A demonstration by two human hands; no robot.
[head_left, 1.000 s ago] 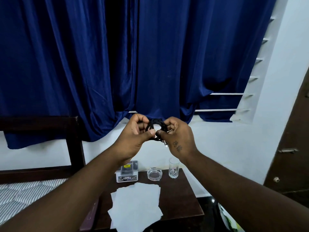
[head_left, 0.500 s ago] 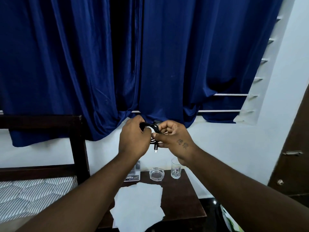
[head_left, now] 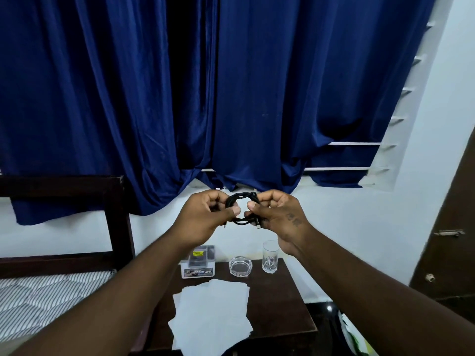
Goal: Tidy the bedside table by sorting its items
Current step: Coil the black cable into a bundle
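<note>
A coiled black cable (head_left: 241, 198) is held in the air between both hands, well above the dark wooden bedside table (head_left: 288, 314). My left hand (head_left: 203, 217) pinches the coil's left side and my right hand (head_left: 277, 214) pinches its right side; a plug end hangs below the right fingers. On the table lie loose white papers (head_left: 213, 317) at the front. A small clear box with a toy car (head_left: 198, 263), a glass ashtray (head_left: 240, 266) and a drinking glass (head_left: 270, 256) stand along the back.
A dark bed frame (head_left: 115, 227) with a striped mattress (head_left: 38, 299) stands left of the table. Blue curtains (head_left: 231, 98) hang over the window behind. A brown door (head_left: 452, 253) is at the right, with a dark floor and a bag below.
The hands have spread the cable back into a round loop after bunching it close together, and they sit slightly lower in view. The table items have not moved.
</note>
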